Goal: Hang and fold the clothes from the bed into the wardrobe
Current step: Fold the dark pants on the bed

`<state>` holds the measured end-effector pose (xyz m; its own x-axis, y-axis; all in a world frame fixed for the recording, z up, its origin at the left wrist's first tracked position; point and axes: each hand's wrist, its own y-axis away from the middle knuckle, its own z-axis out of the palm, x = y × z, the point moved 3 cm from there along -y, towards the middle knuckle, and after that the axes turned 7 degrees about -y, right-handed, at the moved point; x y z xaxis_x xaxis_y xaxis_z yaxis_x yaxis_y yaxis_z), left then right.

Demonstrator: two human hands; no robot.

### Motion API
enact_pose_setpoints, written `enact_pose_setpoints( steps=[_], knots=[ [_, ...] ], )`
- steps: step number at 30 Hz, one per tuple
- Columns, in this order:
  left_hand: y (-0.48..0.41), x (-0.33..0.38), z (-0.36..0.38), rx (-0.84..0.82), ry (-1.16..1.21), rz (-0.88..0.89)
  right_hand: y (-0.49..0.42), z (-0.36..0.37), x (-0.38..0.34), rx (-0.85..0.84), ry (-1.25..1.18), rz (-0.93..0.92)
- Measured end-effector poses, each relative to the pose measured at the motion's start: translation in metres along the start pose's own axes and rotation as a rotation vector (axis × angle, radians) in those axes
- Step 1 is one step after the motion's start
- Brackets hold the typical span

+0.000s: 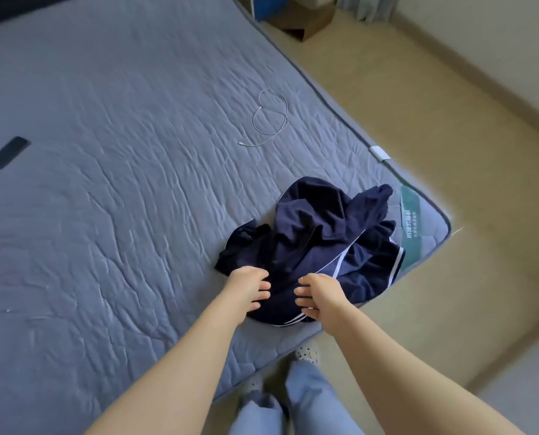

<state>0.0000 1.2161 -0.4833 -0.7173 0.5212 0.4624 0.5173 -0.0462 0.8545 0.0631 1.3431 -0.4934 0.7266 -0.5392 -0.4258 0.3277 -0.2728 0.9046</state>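
A crumpled pile of navy clothes with white stripe trim (318,233) lies near the corner of the grey quilted mattress (120,183). Both my hands are on the near part of the pile. My left hand (247,287) sits on the dark fabric with its fingers curled down into it. My right hand (315,295) is beside it, fingers curled into the cloth close to the white-striped hem. No wardrobe shows in this view.
A white charging cable (269,120) lies coiled on the mattress beyond the clothes. A dark phone (9,152) lies at the far left. A cardboard box (309,23) stands on the tan floor (450,152) past the bed. My legs stand at the bed's edge.
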Motion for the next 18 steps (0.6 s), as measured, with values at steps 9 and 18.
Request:
enact_pose_setpoints(
  steps=[9, 18],
  knots=[
    [-0.122, -0.021, 0.055, 0.163, -0.106, -0.036, -0.13, -0.034, 0.014, 0.164, -0.045, 0.088],
    [-0.215, -0.03, 0.087, 0.177, -0.726, 0.255, -0.227, -0.039, 0.022, 0.27, -0.045, -0.052]
  ],
)
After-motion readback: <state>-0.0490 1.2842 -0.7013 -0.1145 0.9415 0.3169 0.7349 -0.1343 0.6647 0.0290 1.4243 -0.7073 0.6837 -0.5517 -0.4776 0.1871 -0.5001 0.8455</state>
